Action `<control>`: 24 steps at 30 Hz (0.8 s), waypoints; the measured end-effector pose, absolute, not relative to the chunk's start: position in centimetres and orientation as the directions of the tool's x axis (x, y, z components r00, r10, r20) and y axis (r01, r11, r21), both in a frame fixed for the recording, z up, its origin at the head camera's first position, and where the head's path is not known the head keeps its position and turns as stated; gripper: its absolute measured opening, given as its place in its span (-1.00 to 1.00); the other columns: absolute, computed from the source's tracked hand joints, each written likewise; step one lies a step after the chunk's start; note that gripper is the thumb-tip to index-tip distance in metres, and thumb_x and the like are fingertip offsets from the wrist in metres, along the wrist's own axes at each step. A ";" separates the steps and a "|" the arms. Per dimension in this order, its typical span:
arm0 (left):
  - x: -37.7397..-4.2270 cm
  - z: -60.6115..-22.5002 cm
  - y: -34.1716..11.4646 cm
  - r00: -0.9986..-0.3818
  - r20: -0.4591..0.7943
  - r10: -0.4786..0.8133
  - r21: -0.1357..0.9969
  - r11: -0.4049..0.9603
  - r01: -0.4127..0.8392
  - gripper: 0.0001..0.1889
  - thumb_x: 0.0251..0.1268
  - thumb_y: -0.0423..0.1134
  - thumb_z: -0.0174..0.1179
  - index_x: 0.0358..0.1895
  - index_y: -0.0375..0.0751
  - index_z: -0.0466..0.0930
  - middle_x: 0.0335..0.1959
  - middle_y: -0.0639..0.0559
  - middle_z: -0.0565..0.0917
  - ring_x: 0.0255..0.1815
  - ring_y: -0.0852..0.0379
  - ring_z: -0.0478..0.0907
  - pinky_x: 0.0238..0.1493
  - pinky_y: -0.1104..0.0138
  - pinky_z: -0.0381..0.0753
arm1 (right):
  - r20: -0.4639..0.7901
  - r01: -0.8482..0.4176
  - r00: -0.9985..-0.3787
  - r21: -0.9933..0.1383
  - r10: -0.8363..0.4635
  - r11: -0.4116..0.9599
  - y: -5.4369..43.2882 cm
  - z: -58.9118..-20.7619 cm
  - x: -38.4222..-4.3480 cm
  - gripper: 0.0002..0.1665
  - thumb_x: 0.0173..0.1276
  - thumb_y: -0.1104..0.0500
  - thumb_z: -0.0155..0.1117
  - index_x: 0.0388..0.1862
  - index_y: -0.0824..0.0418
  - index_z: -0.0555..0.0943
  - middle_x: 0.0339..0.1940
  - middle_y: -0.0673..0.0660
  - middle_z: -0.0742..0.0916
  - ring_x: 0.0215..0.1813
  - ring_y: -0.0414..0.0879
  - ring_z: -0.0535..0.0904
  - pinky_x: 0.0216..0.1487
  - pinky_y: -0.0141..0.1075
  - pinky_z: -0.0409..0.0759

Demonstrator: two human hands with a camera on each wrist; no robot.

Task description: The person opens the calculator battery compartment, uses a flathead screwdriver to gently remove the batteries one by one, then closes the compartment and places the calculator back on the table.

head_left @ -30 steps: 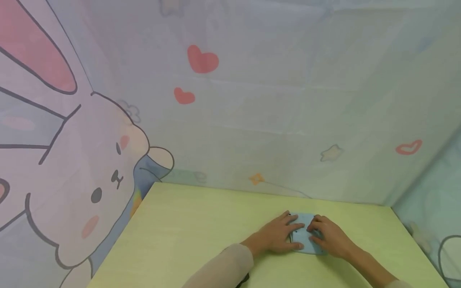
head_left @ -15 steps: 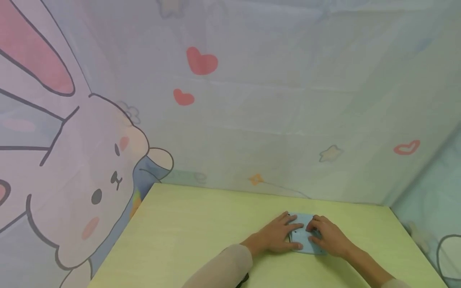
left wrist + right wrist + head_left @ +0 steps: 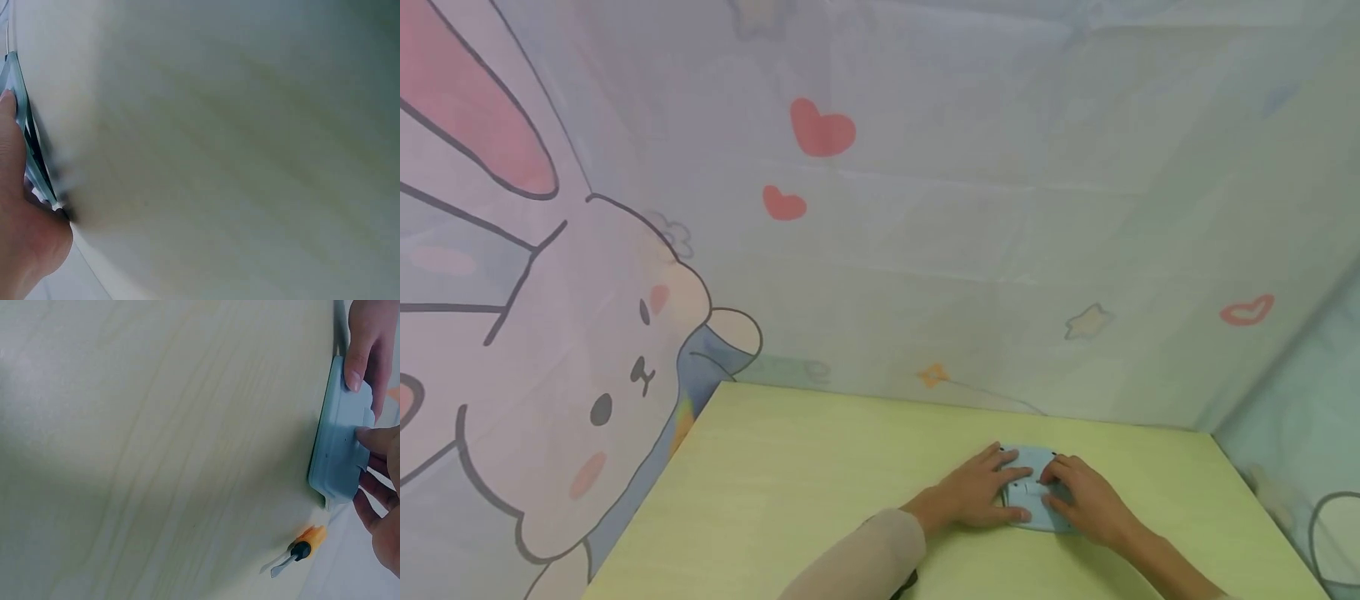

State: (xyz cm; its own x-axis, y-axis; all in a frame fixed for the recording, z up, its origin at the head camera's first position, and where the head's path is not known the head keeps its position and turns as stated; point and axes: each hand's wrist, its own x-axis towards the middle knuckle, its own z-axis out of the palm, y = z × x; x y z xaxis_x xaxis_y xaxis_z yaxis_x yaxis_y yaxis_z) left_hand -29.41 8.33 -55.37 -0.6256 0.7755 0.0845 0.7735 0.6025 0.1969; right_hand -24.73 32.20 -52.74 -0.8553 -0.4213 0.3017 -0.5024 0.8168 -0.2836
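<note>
A flat light blue plastic device (image 3: 1032, 461) with rounded corners and small dark holes lies on the table; its exact kind is not clear. My left hand (image 3: 976, 492) lies over its left side, fingers spread and fairly straight on the surface. In the right wrist view, the left thumb (image 3: 356, 370) rests on the device's edge. My right hand (image 3: 1086, 497) has bent fingers at the device's middle and right. Thumb and fingers there pinch a small light blue cover (image 3: 365, 419), standing slightly proud of the surface. The hand partly hides it.
An orange-handled screwdriver (image 3: 307, 542) lies on the table near the device, seen in the right wrist view; in the head view the right hand hides it. A dark cord or strap (image 3: 906, 583) shows beside the left sleeve. A printed curtain (image 3: 925, 208) hangs behind the pale table (image 3: 790, 467).
A rectangular outline now shows on the device's middle, where the small cover has shifted or risen. My right hand's fingers have moved slightly; my left hand stays in place.
</note>
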 end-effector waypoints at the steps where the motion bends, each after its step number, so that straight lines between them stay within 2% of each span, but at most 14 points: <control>1: -29.4 -55.4 8.4 -0.624 0.084 0.777 0.194 0.601 0.775 -0.23 0.56 0.44 -0.08 0.70 0.25 0.19 0.73 0.04 0.13 0.74 -0.13 -0.02 0.67 0.19 0.05 | 0.305 -0.499 -0.856 -0.282 -0.416 0.819 32.2 -52.8 -24.7 -0.73 0.24 0.28 0.62 -0.16 0.09 0.71 -0.14 -0.16 0.69 -0.01 -0.09 0.63 0.04 -0.05 0.68; 7: -29.3 -55.2 8.4 -0.628 0.080 0.774 0.180 0.608 0.773 -0.22 0.55 0.46 -0.09 0.71 0.28 0.17 0.73 0.07 0.12 0.74 -0.10 -0.03 0.67 0.22 0.05 | 0.359 -0.518 -0.836 -0.271 -0.414 0.811 32.2 -53.0 -24.7 -0.70 0.17 0.32 0.65 -0.22 0.07 0.71 -0.18 -0.18 0.69 -0.08 -0.15 0.63 -0.06 -0.12 0.69; 16: -29.5 -55.4 8.3 -0.622 0.083 0.779 0.172 0.603 0.779 -0.22 0.55 0.46 -0.08 0.70 0.26 0.18 0.73 0.05 0.12 0.74 -0.12 -0.02 0.67 0.20 0.06 | 0.338 -0.509 -0.846 -0.280 -0.413 0.814 32.1 -52.9 -24.7 -0.73 0.23 0.31 0.62 -0.20 0.08 0.69 -0.18 -0.15 0.66 -0.12 -0.18 0.64 -0.11 -0.19 0.69; 24: -29.6 -55.8 8.4 -0.623 0.078 0.778 0.159 0.608 0.778 -0.21 0.56 0.48 -0.13 0.71 0.27 0.15 0.74 0.08 0.09 0.75 -0.10 -0.04 0.68 0.23 0.01 | 0.428 -0.575 -0.782 -0.216 -0.452 0.789 32.1 -53.4 -24.7 -0.61 0.18 0.33 0.66 -0.07 0.16 0.69 -0.13 -0.06 0.68 -0.14 -0.18 0.63 -0.16 -0.24 0.69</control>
